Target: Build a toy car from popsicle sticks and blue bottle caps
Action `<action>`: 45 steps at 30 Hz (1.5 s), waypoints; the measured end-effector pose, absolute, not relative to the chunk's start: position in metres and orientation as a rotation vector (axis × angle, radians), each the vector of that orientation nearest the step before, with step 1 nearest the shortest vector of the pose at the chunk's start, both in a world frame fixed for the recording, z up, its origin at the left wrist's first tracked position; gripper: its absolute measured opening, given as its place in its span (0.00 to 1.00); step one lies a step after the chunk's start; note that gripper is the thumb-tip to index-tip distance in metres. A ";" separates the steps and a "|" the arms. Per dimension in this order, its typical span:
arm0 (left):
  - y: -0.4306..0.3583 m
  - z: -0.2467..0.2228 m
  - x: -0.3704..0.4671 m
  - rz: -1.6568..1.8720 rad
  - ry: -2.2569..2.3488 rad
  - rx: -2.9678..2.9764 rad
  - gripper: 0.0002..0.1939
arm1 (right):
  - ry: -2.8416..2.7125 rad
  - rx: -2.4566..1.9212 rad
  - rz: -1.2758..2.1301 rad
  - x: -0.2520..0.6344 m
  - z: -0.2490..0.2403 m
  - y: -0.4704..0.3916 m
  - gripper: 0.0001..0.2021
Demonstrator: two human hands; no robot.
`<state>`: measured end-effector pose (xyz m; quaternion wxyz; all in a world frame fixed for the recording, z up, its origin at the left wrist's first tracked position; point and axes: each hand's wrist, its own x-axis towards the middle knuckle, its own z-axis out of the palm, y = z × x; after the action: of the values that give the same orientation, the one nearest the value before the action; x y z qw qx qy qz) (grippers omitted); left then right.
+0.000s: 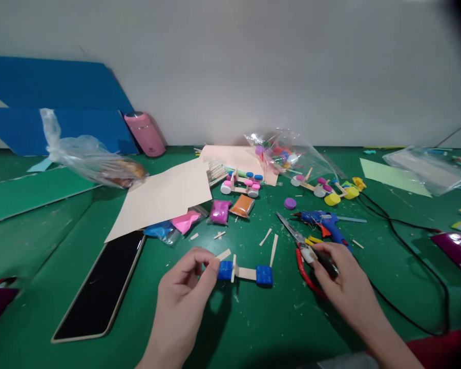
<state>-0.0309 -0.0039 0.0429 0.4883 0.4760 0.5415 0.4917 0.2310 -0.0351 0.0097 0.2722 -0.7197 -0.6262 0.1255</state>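
Note:
My left hand pinches the left end of a small craft-stick piece between thumb and fingers. Blue clay-like blocks sit at both ends of its stick, and a short upright stick crosses it near the left block. A loose sliver of wood shows by my fingertips. On the right, my right hand is closed around the dark handle of scissors, whose blades point up and left. A red handle loop lies below them, and a white patch shows near the pivot. Wood slivers lie between the hands.
A blue glue gun with a black cord lies beyond the right hand. A phone and paper sheets are at left. Small wheeled stick models, clay packets and a purple cap stand further back.

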 end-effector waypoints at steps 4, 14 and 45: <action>-0.004 0.043 -0.028 1.243 1.295 1.111 0.03 | -1.857 -2.069 0.199 0.257 -0.013 -0.048 0.21; 0.002 0.050 -0.016 1.249 1.251 0.924 0.03 | -1.635 -2.140 0.675 0.262 0.014 -0.033 0.20; 0.029 0.071 0.025 1.142 1.126 0.634 0.05 | -1.253 -1.430 1.583 0.190 0.001 -0.030 0.34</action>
<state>0.0247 0.0288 0.0709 0.6507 0.2794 0.4958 0.5027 0.1899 -0.0295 0.0006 0.3276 -0.5462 -0.4786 0.6045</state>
